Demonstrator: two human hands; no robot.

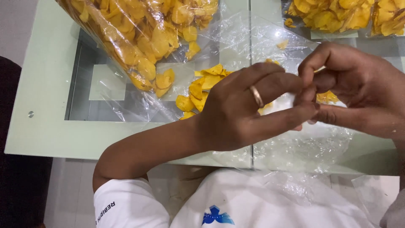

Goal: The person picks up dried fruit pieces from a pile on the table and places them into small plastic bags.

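My left hand [249, 112], with a ring on one finger, and my right hand [358, 95] meet above the glass table [46, 105]. Their fingertips pinch together on the top of a small clear plastic bag [303, 141] that holds yellow chips [327, 98]; most of that bag is hidden behind my hands. Loose yellow chips [202, 86] lie on clear plastic just left of my left hand.
A large clear bag of yellow chips [139, 38] lies open at the top left, spilling toward the middle. More packed chip bags [337, 14] sit at the top right. The table's near edge runs just in front of my white shirt [236, 202].
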